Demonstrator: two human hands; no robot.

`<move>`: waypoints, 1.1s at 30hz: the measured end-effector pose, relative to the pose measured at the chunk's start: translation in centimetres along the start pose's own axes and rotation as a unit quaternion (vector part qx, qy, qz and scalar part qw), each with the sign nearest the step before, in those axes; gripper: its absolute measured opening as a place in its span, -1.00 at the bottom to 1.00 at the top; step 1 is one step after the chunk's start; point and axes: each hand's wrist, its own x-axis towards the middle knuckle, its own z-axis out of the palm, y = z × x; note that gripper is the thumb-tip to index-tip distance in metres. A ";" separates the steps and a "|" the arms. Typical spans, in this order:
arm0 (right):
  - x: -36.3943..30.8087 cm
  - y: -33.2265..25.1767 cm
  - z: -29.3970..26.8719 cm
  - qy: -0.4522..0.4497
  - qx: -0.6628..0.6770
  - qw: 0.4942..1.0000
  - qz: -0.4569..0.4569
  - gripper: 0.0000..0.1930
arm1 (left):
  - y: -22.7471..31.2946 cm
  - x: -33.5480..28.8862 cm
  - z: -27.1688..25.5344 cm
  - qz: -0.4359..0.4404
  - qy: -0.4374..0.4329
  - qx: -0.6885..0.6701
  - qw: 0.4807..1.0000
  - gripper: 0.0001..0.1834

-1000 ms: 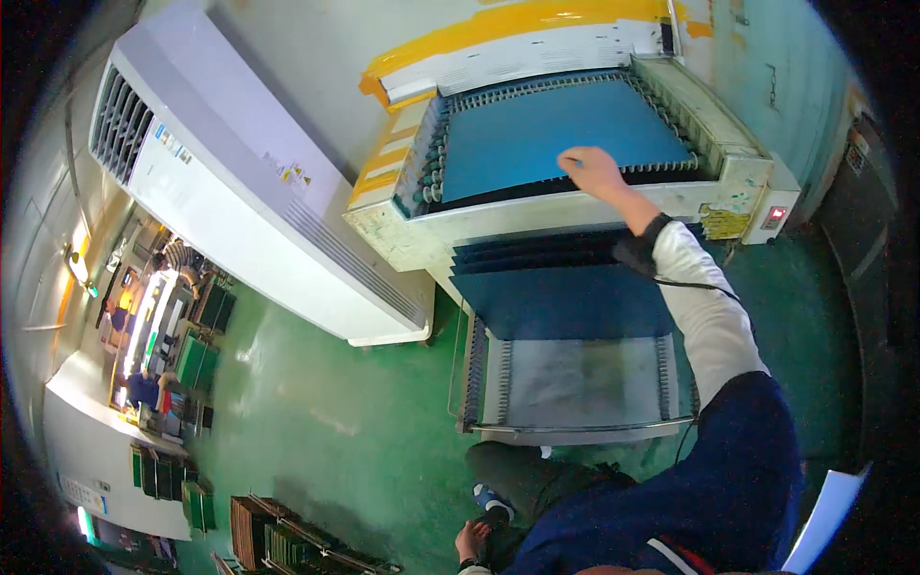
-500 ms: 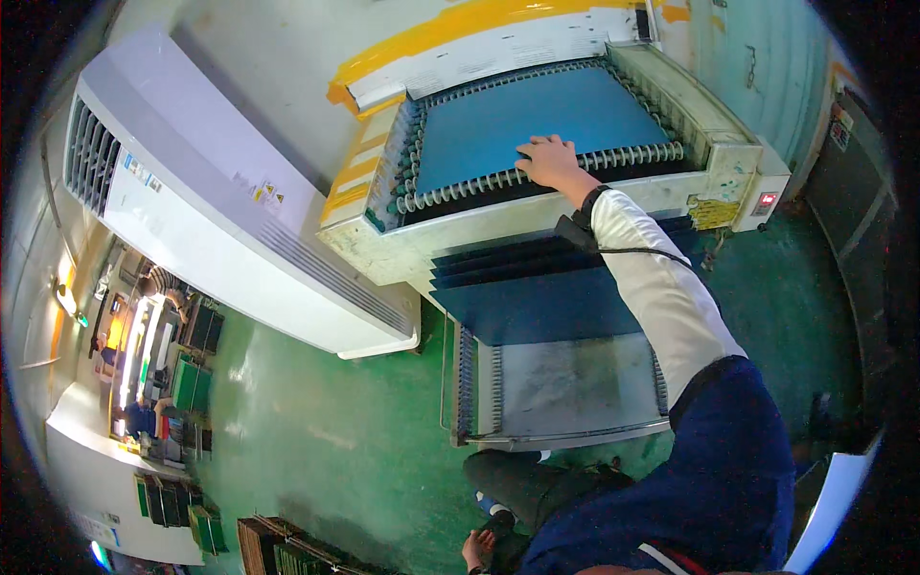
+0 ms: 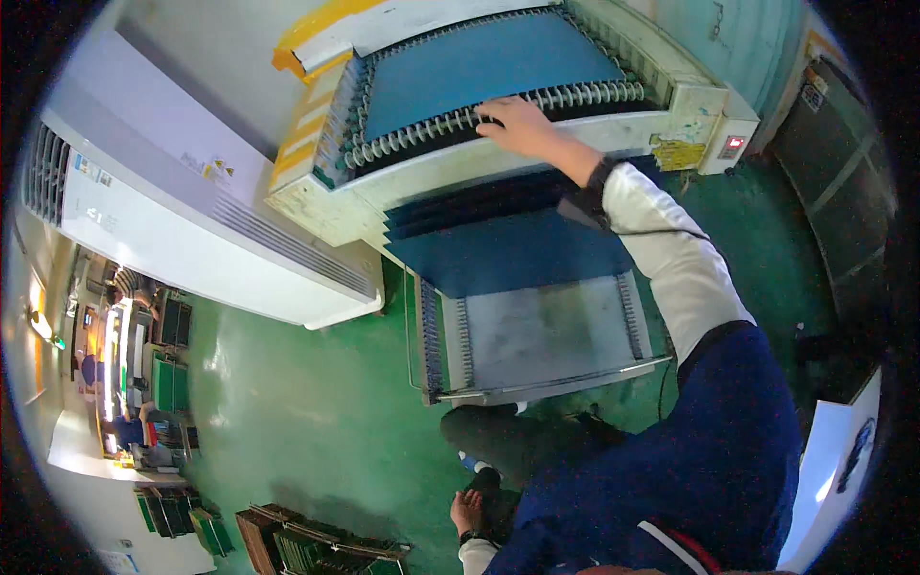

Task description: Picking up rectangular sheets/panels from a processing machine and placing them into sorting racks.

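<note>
A flat blue sheet (image 3: 489, 67) lies on the roller bed of a pale machine (image 3: 326, 206). My right hand (image 3: 516, 125) is over the ringed front roller (image 3: 436, 131), close to the sheet's near edge, with fingers loosely bent and nothing held. Whether the fingertips touch the roller, I cannot tell. Below that hand, several dark blue panels (image 3: 508, 254) stand leaning in a metal rack (image 3: 551, 340) with coiled slots along its sides. Low in the picture my left hand (image 3: 467, 511) hangs beside my leg, fingers loosely apart, holding nothing.
A tall white air conditioner (image 3: 220, 230) stands left of the machine. A control box with a red display (image 3: 733, 144) is at the machine's right end. Another rack of boards (image 3: 307, 541) sits at the lower left, on green floor. People work at a lit bench (image 3: 120, 369) far left.
My right hand has drawn back from the blue sheet toward the machine's front roller. The whole view has shifted, and more of my left hand and wrist shows.
</note>
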 end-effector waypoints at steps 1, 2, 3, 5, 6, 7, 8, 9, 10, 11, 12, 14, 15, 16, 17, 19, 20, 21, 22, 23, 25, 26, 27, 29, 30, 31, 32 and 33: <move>-1.8 -0.4 0.0 0.034 0.004 0.999 -0.037 -0.54 | 0.2 0.1 0.1 0.001 0.009 0.014 1.000 -0.57; -3.8 -1.0 0.0 0.068 0.008 0.995 -0.074 -0.55 | 0.2 -0.2 0.0 0.001 0.019 0.029 0.999 -0.57; -6.1 -2.0 -0.9 0.044 0.013 0.997 -0.070 -0.55 | 0.4 -0.3 0.0 -0.003 -0.001 0.021 1.000 -0.57; -10.5 -4.7 -2.0 0.000 0.011 0.999 -0.046 -0.54 | 0.5 0.1 -0.1 -0.010 -0.042 0.002 0.999 -0.57; -12.5 -5.6 -1.9 -0.020 0.004 0.999 -0.026 -0.52 | 0.4 0.5 -0.2 -0.014 -0.064 -0.008 0.998 -0.57; -13.9 -6.5 -1.7 -0.026 -0.003 0.999 -0.040 -0.49 | 0.2 0.9 -1.0 0.003 -0.075 0.011 0.997 -0.57; -14.9 -7.4 -1.3 -0.031 -0.006 0.998 -0.055 -0.47 | 0.0 1.2 -2.3 0.023 -0.084 0.028 0.996 -0.57; -15.8 -8.2 -1.2 -0.045 -0.015 0.997 -0.053 -0.41 | -0.3 1.5 -3.0 0.040 -0.095 0.046 0.994 -0.57; -16.8 -8.4 -1.2 -0.047 -0.031 0.997 -0.052 -0.40 | -0.1 1.3 -2.3 0.031 -0.064 0.048 0.996 -0.58; -17.5 -8.6 -1.0 -0.048 -0.046 0.996 -0.051 -0.38 | 0.0 1.1 -1.7 0.022 -0.031 0.049 0.998 -0.59; -18.4 -8.6 -1.1 -0.049 -0.063 0.996 -0.047 -0.37 | 0.3 0.6 -0.4 0.012 0.000 0.054 0.998 -0.60; -19.1 -8.6 -1.3 -0.050 -0.066 0.996 -0.038 -0.36 | 0.9 -0.9 1.3 0.007 -0.004 0.030 1.000 -0.61; -19.1 -9.0 -1.5 -0.047 -0.062 0.996 -0.042 -0.38 | 0.8 -1.2 1.1 0.008 -0.003 0.012 1.000 -0.61; -18.9 -9.4 -1.7 -0.044 -0.059 0.996 -0.046 -0.39 | 0.7 -1.3 0.9 0.010 -0.007 0.007 1.000 -0.61; -18.4 -9.6 -1.6 -0.059 -0.033 0.997 -0.031 -0.45 | 0.8 -1.4 0.7 0.011 -0.011 0.002 1.000 -0.61; -17.2 -9.4 -1.8 -0.089 0.015 0.996 0.002 -0.56 | 0.6 -1.5 0.6 0.024 -0.017 0.009 1.000 -0.60; -16.8 -8.9 -1.3 -0.115 -0.003 0.993 0.001 -0.63 | 0.5 -1.7 0.5 0.037 -0.019 0.019 0.999 -0.60; -16.5 -7.9 -0.3 -0.141 -0.022 0.990 0.001 -0.70 | 0.5 -1.9 0.8 0.048 -0.022 0.031 0.998 -0.59; -15.9 -7.2 0.1 -0.164 -0.043 0.985 0.000 -0.76 | 0.5 -1.8 1.0 0.052 -0.017 0.029 0.998 -0.59; -15.4 -6.6 0.5 -0.178 -0.054 0.983 0.003 -0.79 | 0.4 -2.1 1.2 0.055 -0.013 0.027 0.998 -0.59; -14.0 -5.9 0.8 -0.204 -0.079 0.976 0.010 -0.84 | 0.4 -2.1 1.5 0.054 -0.004 0.020 0.998 -0.58; -13.0 -5.5 0.9 -0.231 -0.084 0.969 0.019 -0.83 | 0.5 -2.0 1.6 0.050 0.001 0.018 0.999 -0.57; -12.2 -5.2 1.3 -0.260 -0.087 0.961 0.030 -0.80 | 0.6 -2.0 1.5 0.044 0.009 0.017 0.999 -0.56; -11.4 -4.9 2.3 -0.290 -0.086 0.953 0.036 -0.77 | 0.4 -1.5 0.7 0.058 0.013 0.039 0.997 -0.55; -11.5 -4.8 2.4 -0.279 -0.086 0.956 0.038 -0.77 | 0.3 -1.1 0.9 0.063 0.015 0.051 0.997 -0.55; -11.9 -4.9 2.4 -0.269 -0.085 0.959 0.039 -0.77 | 0.4 -0.9 1.0 0.058 0.006 0.071 0.996 -0.54; -12.0 -4.8 2.4 -0.258 -0.085 0.961 0.041 -0.76 | 0.5 -0.9 1.0 0.052 -0.002 0.092 0.994 -0.54; -11.9 -4.9 2.6 -0.272 -0.102 0.956 0.050 -0.75 | 0.4 -0.8 0.8 0.046 -0.010 0.112 0.993 -0.53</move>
